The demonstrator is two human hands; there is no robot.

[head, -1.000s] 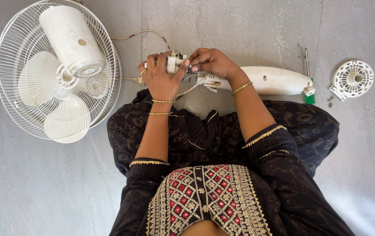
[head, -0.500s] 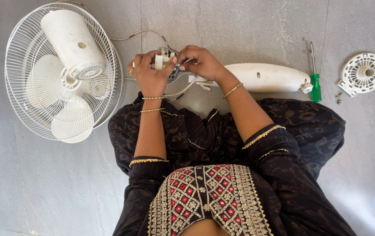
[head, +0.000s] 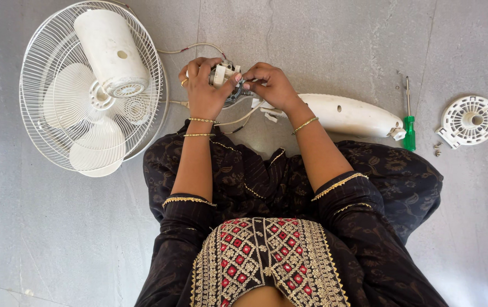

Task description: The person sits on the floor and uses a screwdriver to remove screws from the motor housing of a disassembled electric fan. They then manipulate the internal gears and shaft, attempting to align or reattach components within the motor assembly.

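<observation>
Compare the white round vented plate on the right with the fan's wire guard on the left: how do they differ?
The vented plate is small and solid moulded plastic with slots; the wire guard is far larger and made of thin open wires. The plate lies alone on the floor beside the green-handled screwdriver; the guard surrounds the blades and has the motor housing over it. Both are white and round.

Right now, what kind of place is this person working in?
Probably a home floor or an informal repair spot, not a workshop bench. The person sits on a bare grey tiled floor, with a dismantled white fan, a green-handled screwdriver and a round white vented cover laid out around them.
</observation>
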